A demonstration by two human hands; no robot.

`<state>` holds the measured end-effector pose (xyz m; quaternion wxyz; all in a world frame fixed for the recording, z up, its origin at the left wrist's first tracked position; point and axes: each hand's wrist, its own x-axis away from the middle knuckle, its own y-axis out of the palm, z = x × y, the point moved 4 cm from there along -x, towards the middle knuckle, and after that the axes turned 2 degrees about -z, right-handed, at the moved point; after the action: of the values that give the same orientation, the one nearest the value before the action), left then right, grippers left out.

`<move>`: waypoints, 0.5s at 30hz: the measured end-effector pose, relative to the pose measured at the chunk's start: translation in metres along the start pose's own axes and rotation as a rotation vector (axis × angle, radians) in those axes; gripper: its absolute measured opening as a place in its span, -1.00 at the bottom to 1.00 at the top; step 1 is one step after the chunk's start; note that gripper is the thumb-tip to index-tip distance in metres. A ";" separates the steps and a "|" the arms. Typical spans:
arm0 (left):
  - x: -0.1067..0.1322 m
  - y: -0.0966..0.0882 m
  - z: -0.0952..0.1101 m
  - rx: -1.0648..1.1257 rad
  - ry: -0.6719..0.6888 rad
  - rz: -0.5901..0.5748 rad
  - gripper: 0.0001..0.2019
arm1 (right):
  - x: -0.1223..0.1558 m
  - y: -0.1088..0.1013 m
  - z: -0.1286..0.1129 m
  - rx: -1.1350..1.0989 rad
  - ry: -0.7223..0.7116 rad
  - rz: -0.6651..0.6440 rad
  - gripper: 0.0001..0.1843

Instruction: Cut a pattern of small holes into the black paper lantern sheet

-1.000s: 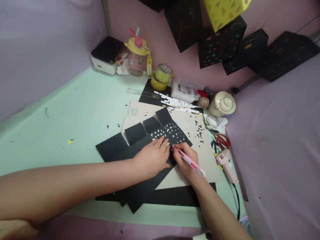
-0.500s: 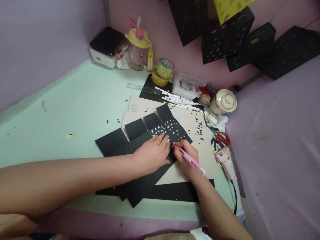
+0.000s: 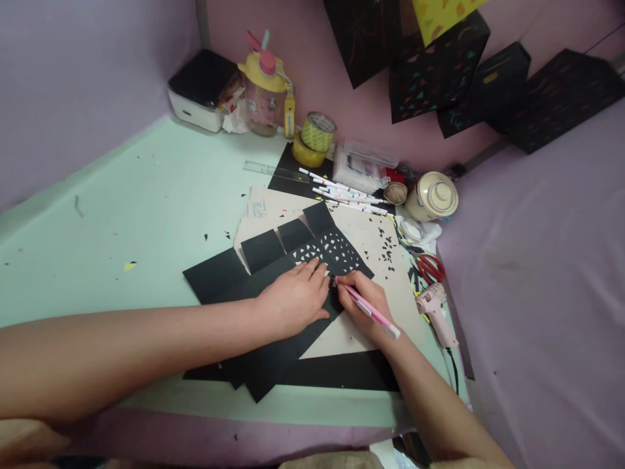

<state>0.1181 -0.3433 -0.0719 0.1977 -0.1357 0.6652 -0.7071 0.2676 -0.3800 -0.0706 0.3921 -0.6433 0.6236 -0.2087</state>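
A sheet of black card point(image 3: 263, 293) with tabs along its upper edge lies at a slant on a pale cardboard sheet point(image 3: 405, 312). Many small, mostly triangular holes pierce its right part. My left hand point(image 3: 295, 293) rests flat on the card, fingers stretched out just below the holes. Pinched in my right hand point(image 3: 364, 299) is a slim pink craft knife point(image 3: 371, 310), held like a pen. Its tip meets the card just right of my left fingertips; the blade itself is too small to make out.
White-barrelled markers point(image 3: 342, 192) lie behind the card, near tape rolls point(image 3: 317, 133) and a drinking bottle point(image 3: 266, 98). Red-handled scissors point(image 3: 430, 268) and a pink glue gun point(image 3: 438, 312) are at right. Black scraps point(image 3: 387, 251) litter the cardboard. Dark paper boxes point(image 3: 439, 71) hang above.
The whole view has shifted slightly, so things appear a little further left. Both hands keep nearly the same places on the card, and the craft knife stays in my right hand.
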 end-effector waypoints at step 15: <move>0.000 0.002 0.000 -0.039 0.006 0.005 -0.40 | 0.001 0.002 0.009 0.029 -0.209 0.038 -0.87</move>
<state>0.1184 -0.3431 -0.0740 0.1949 -0.1356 0.6799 -0.6938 0.2732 -0.3791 -0.0777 0.4683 -0.6440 0.5881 -0.1419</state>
